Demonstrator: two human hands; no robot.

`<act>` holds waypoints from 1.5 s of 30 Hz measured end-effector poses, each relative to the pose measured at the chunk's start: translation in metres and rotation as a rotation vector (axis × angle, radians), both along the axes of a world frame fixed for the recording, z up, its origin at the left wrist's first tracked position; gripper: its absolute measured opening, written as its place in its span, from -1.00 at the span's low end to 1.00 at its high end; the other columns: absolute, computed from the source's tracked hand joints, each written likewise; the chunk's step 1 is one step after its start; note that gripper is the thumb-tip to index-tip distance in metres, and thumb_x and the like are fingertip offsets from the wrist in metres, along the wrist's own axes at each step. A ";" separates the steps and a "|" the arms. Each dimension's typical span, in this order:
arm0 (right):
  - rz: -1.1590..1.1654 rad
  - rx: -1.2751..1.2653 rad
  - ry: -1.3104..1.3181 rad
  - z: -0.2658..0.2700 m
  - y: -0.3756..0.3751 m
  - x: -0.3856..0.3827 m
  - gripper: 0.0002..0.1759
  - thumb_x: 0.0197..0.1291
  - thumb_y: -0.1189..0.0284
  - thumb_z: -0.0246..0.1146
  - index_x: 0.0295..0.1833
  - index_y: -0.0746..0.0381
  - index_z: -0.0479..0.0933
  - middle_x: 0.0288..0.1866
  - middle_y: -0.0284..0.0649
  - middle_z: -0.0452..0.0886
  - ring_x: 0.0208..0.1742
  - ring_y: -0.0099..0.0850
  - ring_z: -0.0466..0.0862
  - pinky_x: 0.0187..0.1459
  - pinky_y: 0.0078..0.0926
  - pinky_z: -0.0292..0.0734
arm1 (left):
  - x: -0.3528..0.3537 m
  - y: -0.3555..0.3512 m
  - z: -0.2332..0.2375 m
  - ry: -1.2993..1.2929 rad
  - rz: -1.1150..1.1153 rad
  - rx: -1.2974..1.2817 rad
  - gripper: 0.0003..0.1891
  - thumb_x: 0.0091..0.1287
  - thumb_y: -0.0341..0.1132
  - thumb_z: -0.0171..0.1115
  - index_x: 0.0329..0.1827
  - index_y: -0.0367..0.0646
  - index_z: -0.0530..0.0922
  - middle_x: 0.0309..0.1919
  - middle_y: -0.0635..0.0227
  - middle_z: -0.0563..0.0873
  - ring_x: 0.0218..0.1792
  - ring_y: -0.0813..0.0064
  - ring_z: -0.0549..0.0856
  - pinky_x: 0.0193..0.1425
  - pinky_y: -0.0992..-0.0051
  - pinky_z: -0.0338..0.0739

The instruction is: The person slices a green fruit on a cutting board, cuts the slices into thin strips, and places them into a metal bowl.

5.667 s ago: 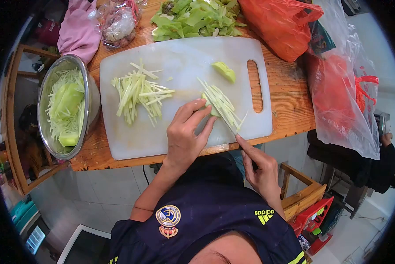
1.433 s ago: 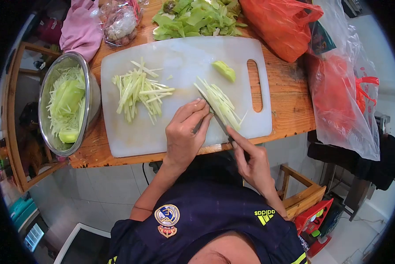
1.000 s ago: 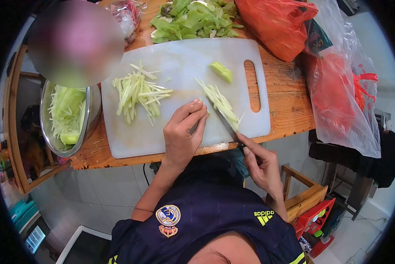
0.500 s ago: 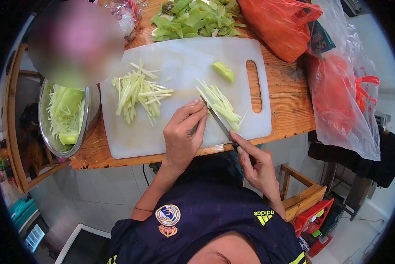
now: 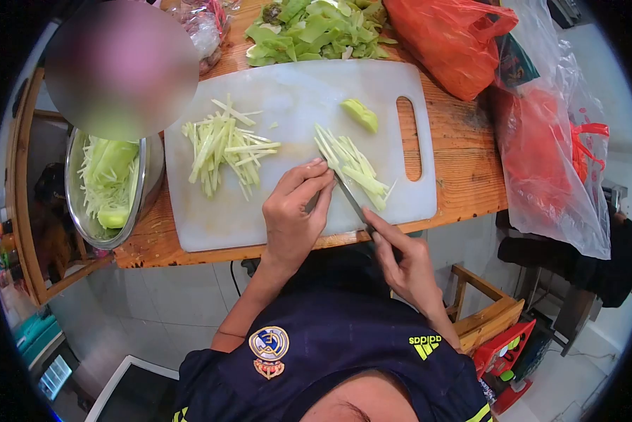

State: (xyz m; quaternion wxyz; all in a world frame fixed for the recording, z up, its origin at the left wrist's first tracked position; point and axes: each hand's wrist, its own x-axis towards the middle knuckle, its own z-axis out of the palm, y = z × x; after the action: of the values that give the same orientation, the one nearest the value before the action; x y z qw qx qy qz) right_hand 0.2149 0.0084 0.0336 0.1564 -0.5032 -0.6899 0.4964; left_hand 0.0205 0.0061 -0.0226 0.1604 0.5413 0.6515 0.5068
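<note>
A white cutting board [image 5: 295, 91] lies on the wooden table. My right hand [image 5: 406, 264] is wrapped round the handle of a knife [image 5: 351, 195], its blade running up-left beside a row of pale green strips [image 5: 351, 165]. Bent fingers of my left hand [image 5: 298, 204] touch the board near the blade's tip; what they pinch, if anything, is too small to make out. A loose pile of cut strips [image 5: 224, 148] lies on the board's left part. One green chunk [image 5: 359, 115] sits above the row, near the board's handle slot.
Left of the board is a metal bowl [image 5: 142, 179] with shreds and green pieces. Green peelings [image 5: 316, 32] lie behind the board. Red bags [image 5: 446, 46] and a clear plastic bag [image 5: 590, 225] are at the right. A blurred round patch hides the upper left.
The knife and my right hand have shifted slightly down and toward my left hand, which stays at nearly the same spot. The whole view has moved a little.
</note>
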 end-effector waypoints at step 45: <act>-0.165 -0.288 0.228 -0.010 -0.006 0.039 -0.58 0.55 0.50 0.06 0.44 0.16 0.50 -0.59 -0.36 0.55 -0.61 -0.66 0.48 -0.52 -0.57 0.42 | -0.036 0.067 0.047 1.074 -0.944 -0.123 -0.71 0.12 -0.43 0.33 -0.07 -0.16 0.57 -0.10 0.29 0.63 0.13 0.29 0.64 0.65 0.08 0.23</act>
State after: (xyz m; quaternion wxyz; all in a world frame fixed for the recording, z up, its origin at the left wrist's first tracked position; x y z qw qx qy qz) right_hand 0.2542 0.0022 0.0235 0.2001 -0.5155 -0.5460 0.6293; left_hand -0.0152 0.0727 0.0239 0.0499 0.9299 0.3644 0.0093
